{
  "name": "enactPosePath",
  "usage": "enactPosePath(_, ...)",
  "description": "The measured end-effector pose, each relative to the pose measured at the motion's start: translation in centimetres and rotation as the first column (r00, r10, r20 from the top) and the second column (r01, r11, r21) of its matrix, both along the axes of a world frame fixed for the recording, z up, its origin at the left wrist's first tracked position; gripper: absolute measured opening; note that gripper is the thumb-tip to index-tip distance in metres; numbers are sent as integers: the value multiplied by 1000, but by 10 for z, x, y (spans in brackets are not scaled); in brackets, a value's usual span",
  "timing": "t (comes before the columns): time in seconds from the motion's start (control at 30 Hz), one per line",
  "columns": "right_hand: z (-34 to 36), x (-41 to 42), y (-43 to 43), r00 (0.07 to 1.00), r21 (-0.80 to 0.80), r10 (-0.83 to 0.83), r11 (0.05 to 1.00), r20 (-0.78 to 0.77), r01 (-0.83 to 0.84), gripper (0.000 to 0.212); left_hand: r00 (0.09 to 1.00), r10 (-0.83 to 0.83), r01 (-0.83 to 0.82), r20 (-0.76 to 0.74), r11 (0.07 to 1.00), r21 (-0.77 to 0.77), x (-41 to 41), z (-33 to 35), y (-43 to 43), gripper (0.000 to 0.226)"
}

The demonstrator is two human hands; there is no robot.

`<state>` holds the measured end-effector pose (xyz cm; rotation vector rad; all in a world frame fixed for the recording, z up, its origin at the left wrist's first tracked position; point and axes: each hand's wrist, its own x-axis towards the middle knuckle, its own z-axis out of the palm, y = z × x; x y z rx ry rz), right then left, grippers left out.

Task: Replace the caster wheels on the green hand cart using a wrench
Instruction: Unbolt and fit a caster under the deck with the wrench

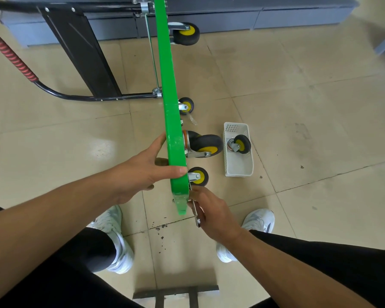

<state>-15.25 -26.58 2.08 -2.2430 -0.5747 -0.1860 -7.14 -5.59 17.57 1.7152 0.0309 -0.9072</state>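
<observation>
A: Why tipped up on edge like that?
B: To turn the underside of the green hand cart (pixel 171 121) sideways and reach the casters without crawling under.
A: And gripped by the left hand (pixel 147 167)?
B: Curled over the top edge, thumb laid across; probably steadying against the turning force.
A: Holding what in the right hand (pixel 211 210)?
B: Closed round the wrench (pixel 197 220), tucked against the near corner, just below the nearest caster (pixel 198 176). Cannot tell whether seated on a nut; hidden behind the deck.
A: Why set so near, the white basket (pixel 238 170)?
B: Puts the spare caster (pixel 240 144) within reach, on the floor just right of the big swivel caster (pixel 206 144). Judging by that, not yet swapped in.
</observation>
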Motion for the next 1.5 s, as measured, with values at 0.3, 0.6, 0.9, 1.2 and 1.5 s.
enactPosePath(0.3, 12, 6, -7, 997, 74, 15, 997, 80, -21, 31, 1000, 13, -13, 4, 1000, 8, 1, 0, 0, 102)
enactPosePath(0.6, 43, 14, -13, 993, 18, -15, 1000, 116, 13, 23, 1000, 6, -6, -3, 1000, 8, 1, 1, -1, 105)
enactPosePath(0.9, 69, 11, -6, 987, 95, -160, 982, -16, 161, 21, 1000, -6, 6, 3, 1000, 9, 2, 1, 0, 107)
enactPosePath(1.2, 120, 56, -3, 924, 72, -163, 977, -346, 199, 12, 1000, 13, -13, -1, 1000, 18, 2, 1, -2, 109)
enactPosePath(1.5, 121, 73, 3, 945, -244, -135, 968, -299, 61, 24, 1000, 8, -8, 2, 1000, 13, 1, 1, 0, 106)
